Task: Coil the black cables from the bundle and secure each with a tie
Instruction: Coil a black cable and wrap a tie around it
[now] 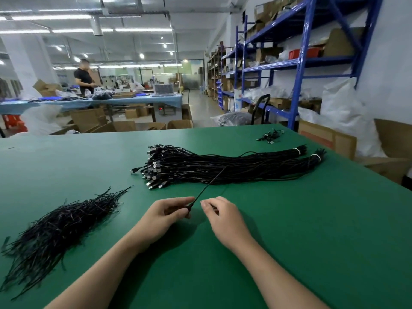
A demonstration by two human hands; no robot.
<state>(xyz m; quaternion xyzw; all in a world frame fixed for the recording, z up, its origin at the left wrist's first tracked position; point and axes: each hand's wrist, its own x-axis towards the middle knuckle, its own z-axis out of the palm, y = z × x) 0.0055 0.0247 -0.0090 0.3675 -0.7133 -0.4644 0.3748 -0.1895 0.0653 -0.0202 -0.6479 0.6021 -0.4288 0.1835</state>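
A long bundle of black cables [223, 166] lies across the middle of the green table [312, 219], with USB plugs fanned out at its left end and white ties round its right ends. One black cable [211, 182] runs taut from the bundle down to my left hand [165, 216], which pinches its plug end between thumb and fingers. My right hand [219, 214] hovers just right of that plug with its fingers curled; I see nothing in it. A loose heap of black twist ties [60, 228] lies at the left.
A small cluster of black connectors [270, 136] sits near the table's far right edge. Cardboard boxes [330, 139] stand beside the right edge, with blue shelving [298, 63] behind. A person [83, 78] stands at a far bench.
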